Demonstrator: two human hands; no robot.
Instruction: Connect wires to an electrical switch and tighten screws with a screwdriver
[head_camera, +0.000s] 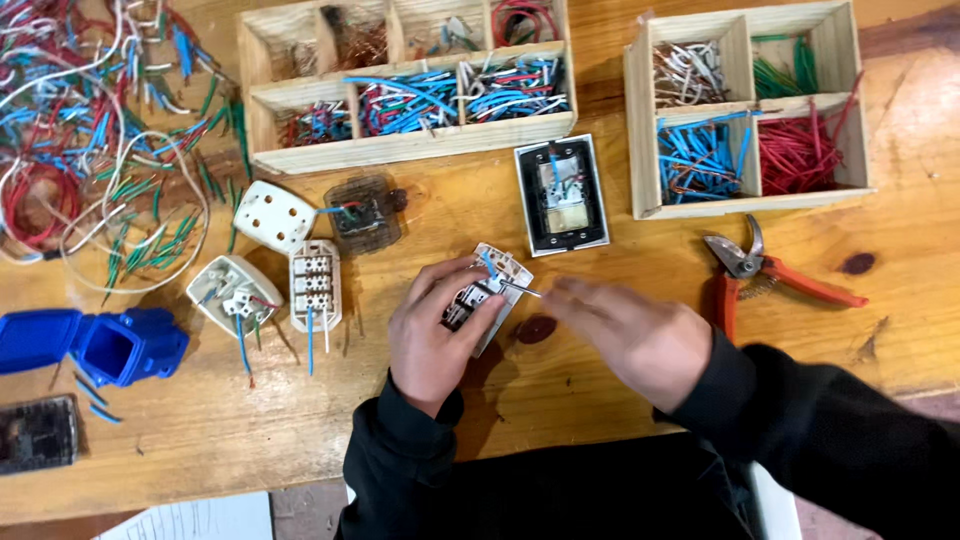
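Observation:
My left hand (432, 330) grips a small white electrical socket part (490, 295) held over the wooden table (560, 400). A short blue wire (487, 262) sticks out of its top. My right hand (632, 335) comes in from the right, its fingers pinching a thin metal tool or wire end (522, 288) that touches the part. Both sleeves are black.
Two wooden divided trays (410, 148) (745, 205) hold cut blue, red, green and white wires. A switch plate (562, 196), orange-handled cutters (760, 272), several white socket parts (275, 215), a blue plastic box (110, 345) and a loose wire heap (90, 130) lie around.

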